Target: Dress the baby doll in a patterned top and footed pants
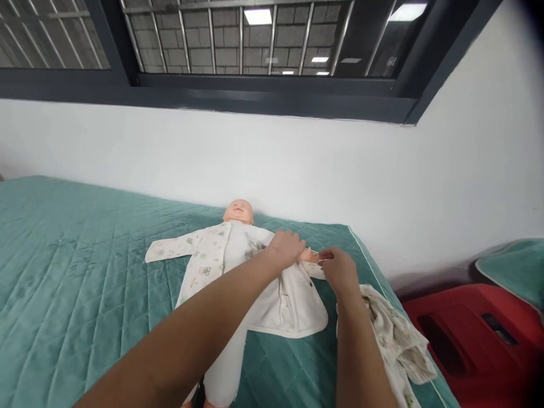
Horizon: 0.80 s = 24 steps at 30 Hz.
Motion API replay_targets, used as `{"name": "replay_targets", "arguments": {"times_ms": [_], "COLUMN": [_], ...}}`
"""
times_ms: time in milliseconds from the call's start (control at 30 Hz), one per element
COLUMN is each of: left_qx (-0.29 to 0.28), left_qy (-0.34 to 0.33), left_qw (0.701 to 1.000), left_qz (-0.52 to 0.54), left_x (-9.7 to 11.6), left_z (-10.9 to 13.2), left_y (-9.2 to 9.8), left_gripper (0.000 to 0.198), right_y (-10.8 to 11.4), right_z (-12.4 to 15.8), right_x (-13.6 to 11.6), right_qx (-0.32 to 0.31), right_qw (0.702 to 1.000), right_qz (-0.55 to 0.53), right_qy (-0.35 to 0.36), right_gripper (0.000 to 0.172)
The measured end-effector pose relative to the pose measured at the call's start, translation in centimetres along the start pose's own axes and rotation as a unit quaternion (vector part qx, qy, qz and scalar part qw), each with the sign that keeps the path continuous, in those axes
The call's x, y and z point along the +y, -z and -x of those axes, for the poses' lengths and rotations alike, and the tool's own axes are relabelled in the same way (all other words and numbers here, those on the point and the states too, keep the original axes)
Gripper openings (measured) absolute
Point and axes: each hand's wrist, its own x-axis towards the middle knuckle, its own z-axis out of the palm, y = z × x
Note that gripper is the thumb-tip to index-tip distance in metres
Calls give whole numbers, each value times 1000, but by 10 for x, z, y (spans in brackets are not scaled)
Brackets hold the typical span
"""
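A baby doll (238, 211) lies on its back on the bed, head toward the wall. Its white cloth body wears a printed baby jacket (204, 271) spread open at the front. One sleeve (169, 249) stretches out on the left side. My left hand (288, 247) is closed around the doll's arm on the right side. Beyond it shows the doll's small hand (309, 256), bare over the other sleeve. My right hand (339, 269) pinches at the tips of the doll's fingers; whether it also has the cuff I cannot tell.
Crumpled baby clothes (393, 340) lie near the right edge of the green quilted bedcover (85, 283). A red plastic stool (471, 334) stands beside the bed. Behind is a white wall (255, 153) beneath a dark-framed barred window (272, 93).
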Motion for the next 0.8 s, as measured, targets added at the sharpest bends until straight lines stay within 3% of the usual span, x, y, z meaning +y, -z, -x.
{"name": "replay_targets", "arguments": {"times_ms": [200,333,400,600,800], "left_qx": [13,21,25,17,16], "left_qy": [-12,-6,-2,-8,3], "left_qw": [1000,1000,1000,1000,1000], "left_qz": [-1,0,0,-1,0], "left_x": [-24,-28,-27,-24,-21], "left_z": [13,16,17,19,19], "left_y": [8,7,5,-6,-13], "left_gripper": [27,25,24,25,22], "right_y": [-20,-19,-15,-11,-6], "right_z": [5,11,9,1,5], "right_x": [-11,-14,-9,5,-1], "right_qx": [-68,-111,-96,32,24], "right_qw": [997,991,993,985,939], "right_qz": [-17,-44,-62,-167,-341], "right_qy": [44,58,43,-28,-45], "right_gripper": [7,17,20,18,24]}}
